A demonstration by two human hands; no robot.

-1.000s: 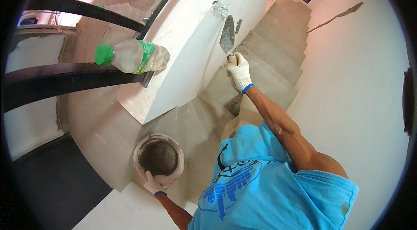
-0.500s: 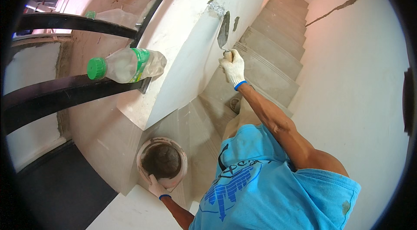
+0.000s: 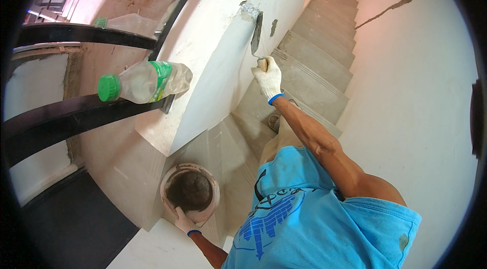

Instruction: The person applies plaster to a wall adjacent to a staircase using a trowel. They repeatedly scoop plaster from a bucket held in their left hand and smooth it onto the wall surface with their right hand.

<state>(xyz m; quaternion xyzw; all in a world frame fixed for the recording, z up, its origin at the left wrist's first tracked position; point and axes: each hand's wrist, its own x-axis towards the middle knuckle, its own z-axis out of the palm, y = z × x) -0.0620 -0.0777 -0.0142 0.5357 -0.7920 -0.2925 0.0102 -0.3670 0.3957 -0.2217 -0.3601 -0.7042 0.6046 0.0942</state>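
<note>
My right hand (image 3: 268,75), in a white work glove with a blue cuff, is closed round the handle of a trowel (image 3: 256,35). The blade lies along the white side wall (image 3: 228,66), just below a rough grey patch (image 3: 250,10) at the wall's edge. My left hand (image 3: 184,221), gloved as well, grips the near rim of a round bucket (image 3: 211,205). Dark grey mortar (image 3: 190,191) coats the inside of the bucket; the fingers inside the rim are partly hidden.
A clear bottle with a green cap (image 3: 147,82) lies on the ledge and black railing (image 3: 76,111) at left. Grey stairs (image 3: 314,81) climb away between walls. The right wall has a grey filled streak (image 3: 390,10). A dark mat-like area (image 3: 76,218) is at lower left.
The trowel has shifted slightly left and its blade now shows narrower, turned more edge-on to my view. My left hand stays on the bucket rim.
</note>
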